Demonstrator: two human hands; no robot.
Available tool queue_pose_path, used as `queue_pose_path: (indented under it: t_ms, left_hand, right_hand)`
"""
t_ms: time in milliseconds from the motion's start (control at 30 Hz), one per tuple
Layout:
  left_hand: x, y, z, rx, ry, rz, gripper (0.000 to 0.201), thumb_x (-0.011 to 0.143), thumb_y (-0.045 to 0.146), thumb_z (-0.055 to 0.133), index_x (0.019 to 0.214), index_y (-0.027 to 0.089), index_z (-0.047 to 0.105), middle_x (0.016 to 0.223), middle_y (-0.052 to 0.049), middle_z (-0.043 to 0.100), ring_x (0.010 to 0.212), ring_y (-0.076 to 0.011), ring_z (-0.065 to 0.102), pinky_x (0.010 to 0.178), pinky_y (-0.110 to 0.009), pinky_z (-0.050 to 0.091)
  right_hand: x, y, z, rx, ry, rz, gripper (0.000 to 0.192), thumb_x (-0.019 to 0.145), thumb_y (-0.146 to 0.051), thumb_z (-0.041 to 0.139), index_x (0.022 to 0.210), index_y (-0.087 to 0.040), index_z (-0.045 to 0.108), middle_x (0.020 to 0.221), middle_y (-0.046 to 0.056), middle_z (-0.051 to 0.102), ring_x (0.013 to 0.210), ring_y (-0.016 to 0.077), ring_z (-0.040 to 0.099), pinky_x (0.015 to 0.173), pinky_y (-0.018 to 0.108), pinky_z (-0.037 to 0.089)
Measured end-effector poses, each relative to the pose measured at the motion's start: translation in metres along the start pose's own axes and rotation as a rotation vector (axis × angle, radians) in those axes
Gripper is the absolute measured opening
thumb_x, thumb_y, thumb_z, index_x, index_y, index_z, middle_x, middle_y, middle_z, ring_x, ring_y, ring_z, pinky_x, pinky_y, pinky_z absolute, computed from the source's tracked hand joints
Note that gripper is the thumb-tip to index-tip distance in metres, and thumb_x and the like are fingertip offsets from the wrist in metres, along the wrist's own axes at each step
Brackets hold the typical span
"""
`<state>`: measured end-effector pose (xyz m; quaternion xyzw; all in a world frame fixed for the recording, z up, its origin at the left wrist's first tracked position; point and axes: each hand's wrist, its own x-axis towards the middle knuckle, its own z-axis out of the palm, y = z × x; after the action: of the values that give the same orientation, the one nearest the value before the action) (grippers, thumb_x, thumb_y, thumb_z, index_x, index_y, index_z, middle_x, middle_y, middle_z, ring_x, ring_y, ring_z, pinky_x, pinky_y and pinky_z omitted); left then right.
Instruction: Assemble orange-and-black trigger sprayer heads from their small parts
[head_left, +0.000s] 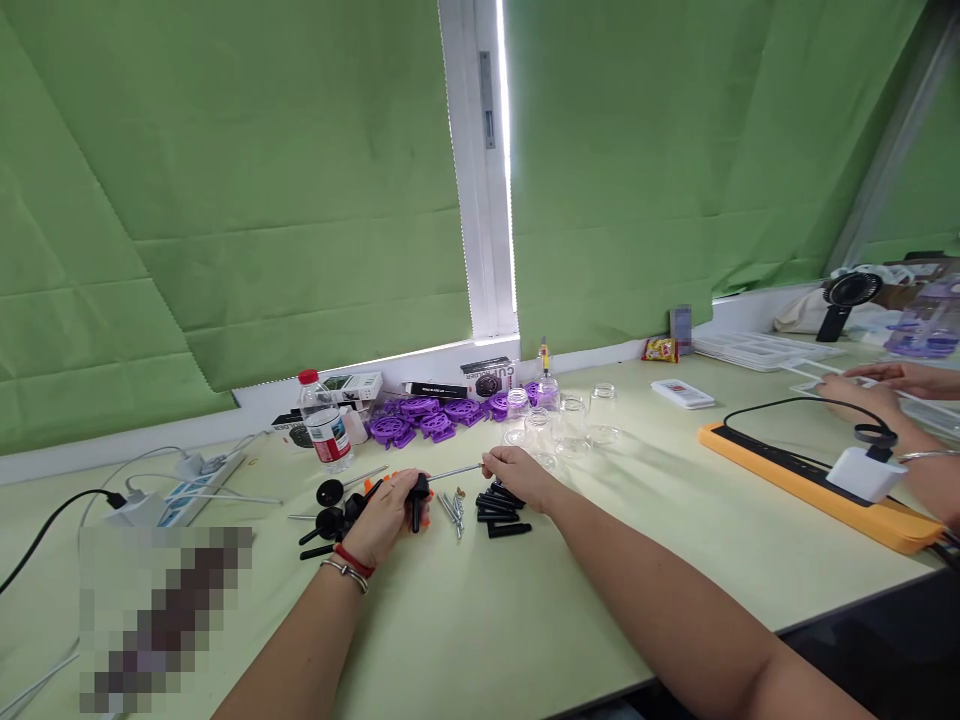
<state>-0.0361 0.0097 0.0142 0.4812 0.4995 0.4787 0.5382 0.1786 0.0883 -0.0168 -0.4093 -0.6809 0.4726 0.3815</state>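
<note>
The left hand (386, 515) was closed around a black part (417, 500) with orange pieces showing at its edges, held just above the table (480, 620). A thin metal rod (454, 470) ran from that part to the right hand (517, 475), whose fingertips were pinched on the rod's far end. The rod lay nearly level, between the two hands, near the front middle of the table.

Just right of the left hand lay a small cluster of loose pins (452, 508). Beside these, under the right hand, lay a pile of black tubes (501, 510). Left of the left hand lay black wheels on shafts (330, 505), touching or nearly touching one another.

Behind the hands stood a water bottle (325, 422) with a red cap, a row of purple parts (427, 418) and several clear jars (562, 420). Small boxes (487, 378) stood along the window ledge. A white power strip (191, 490) lay at far left.

At the right edge, another person's hands (877, 385) rested on the table near an orange strip (810, 480) carrying a white charger (862, 472). A black fan (844, 300) stood behind them.
</note>
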Motion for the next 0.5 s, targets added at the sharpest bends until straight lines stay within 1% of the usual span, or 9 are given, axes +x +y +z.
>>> queue_pose_path:
  t_ms: [133, 267, 367, 500]
  left_hand:
    - [0.0003, 0.0, -0.0002, -0.003, 0.01, -0.003, 0.031, 0.081, 0.048, 0.049, 0.089, 0.019, 0.053, 0.066, 0.001, 0.055, 0.051, -0.0125, 0.051, 0.05, -0.025, 0.04]
    - [-0.0009, 0.0005, 0.0008, -0.014, 0.004, -0.012, 0.03, 0.081, 0.048, 0.05, 0.089, 0.019, 0.053, 0.065, 0.001, 0.055, 0.052, -0.0124, 0.051, 0.051, -0.025, 0.04]
    - [-0.0017, 0.0013, 0.0016, -0.021, -0.002, -0.001, 0.029, 0.082, 0.047, 0.049, 0.088, 0.019, 0.053, 0.065, 0.001, 0.055, 0.051, -0.0125, 0.05, 0.05, -0.025, 0.04]
    - [-0.0012, 0.0024, 0.0021, -0.022, 0.001, 0.0, 0.028, 0.081, 0.046, 0.05, 0.088, 0.019, 0.053, 0.065, 0.001, 0.055, 0.051, -0.0132, 0.051, 0.05, -0.025, 0.04]
  right_hand:
    - [0.0028, 0.0048, 0.0015, 0.088, -0.011, -0.074, 0.018, 0.076, -0.035, 0.057, 0.084, -0.019, 0.057, 0.079, 0.001, 0.057, 0.072, 0.0136, 0.05, 0.069, 0.028, 0.04]
    - [0.0042, 0.0086, 0.0025, 0.086, -0.04, -0.1, 0.012, 0.075, -0.03, 0.057, 0.08, -0.019, 0.055, 0.075, 0.0, 0.055, 0.072, 0.0135, 0.05, 0.068, 0.027, 0.039]
    - [0.0028, 0.0077, 0.0023, 0.047, -0.042, -0.061, 0.015, 0.078, -0.035, 0.054, 0.078, -0.02, 0.055, 0.074, 0.0, 0.057, 0.066, 0.0124, 0.047, 0.065, 0.027, 0.037]
    - [-0.0005, 0.0023, 0.0018, 0.007, -0.052, -0.021, 0.027, 0.082, -0.041, 0.048, 0.07, -0.019, 0.055, 0.073, 0.0, 0.057, 0.061, 0.0113, 0.041, 0.062, 0.027, 0.035]
